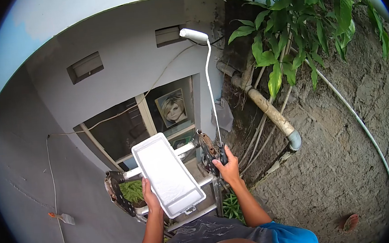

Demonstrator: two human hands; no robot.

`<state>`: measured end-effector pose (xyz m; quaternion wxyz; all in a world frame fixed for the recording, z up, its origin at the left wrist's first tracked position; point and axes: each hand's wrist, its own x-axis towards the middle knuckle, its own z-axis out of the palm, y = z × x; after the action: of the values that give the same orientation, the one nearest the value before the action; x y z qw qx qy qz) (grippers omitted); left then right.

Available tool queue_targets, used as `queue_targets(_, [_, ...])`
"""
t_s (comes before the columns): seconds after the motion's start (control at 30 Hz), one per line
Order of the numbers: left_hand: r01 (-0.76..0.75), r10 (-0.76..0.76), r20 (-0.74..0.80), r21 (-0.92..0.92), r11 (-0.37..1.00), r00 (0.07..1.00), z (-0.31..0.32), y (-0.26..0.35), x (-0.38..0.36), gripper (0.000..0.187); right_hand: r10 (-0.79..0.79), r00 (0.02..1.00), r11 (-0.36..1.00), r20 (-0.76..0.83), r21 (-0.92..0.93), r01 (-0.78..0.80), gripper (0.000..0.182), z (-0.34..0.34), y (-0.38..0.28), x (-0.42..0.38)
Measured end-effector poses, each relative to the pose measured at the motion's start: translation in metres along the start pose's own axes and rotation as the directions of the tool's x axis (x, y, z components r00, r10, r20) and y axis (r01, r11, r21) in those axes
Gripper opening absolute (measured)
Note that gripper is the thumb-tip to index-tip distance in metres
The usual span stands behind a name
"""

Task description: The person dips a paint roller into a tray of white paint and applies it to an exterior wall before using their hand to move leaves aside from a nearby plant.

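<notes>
My left hand grips the near left side of a white paint tray, its fingers partly hidden under the tray. White paint covers most of the tray's bottom. The tray overlaps the top of a metal ladder with dark, rusty hinges in this view. My right hand is closed around the black handle of a paint roller, beside the ladder's right hinge. The roller points up and away from me, its white sleeve at the far end in front of the wall.
A grey wall with windows and small vents stands ahead and left. A paintbrush hangs by a cord there. On the right are a rough earthen wall, a pipe and leafy plants.
</notes>
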<state>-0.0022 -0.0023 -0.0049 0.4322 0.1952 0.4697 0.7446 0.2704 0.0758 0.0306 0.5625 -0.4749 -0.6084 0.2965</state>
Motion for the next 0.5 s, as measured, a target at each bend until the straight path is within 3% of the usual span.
queue_targets(0.03, [0.003,-0.003,-0.004,0.004,1.0,1.0,-0.003,-0.001,0.001,0.059,0.005,1.0,1.0,0.003,0.001,-0.005,0.07,0.002,0.005,0.001])
queue_targets(0.1, [0.006,-0.006,0.002,0.005,1.0,1.0,-0.004,-0.003,0.003,0.061,-0.142,0.989,0.986,-0.051,-0.101,0.136,0.069,0.007,0.016,0.005])
queue_targets(0.27, [0.006,-0.006,0.006,0.008,1.0,1.0,0.001,0.004,-0.001,0.062,-0.127,0.992,0.989,0.028,-0.069,0.128,0.062,0.003,-0.003,0.007])
queue_targets(0.33, [0.012,-0.012,-0.009,0.025,1.0,1.0,-0.001,0.001,0.0,0.062,-0.239,0.97,0.964,0.041,-0.105,0.242,0.062,0.003,-0.005,0.008])
queue_targets(0.5, [0.015,-0.014,0.017,-0.031,0.999,1.0,-0.006,-0.004,0.004,0.059,-0.169,0.978,0.981,0.122,-0.075,0.179,0.067,-0.001,-0.008,0.009])
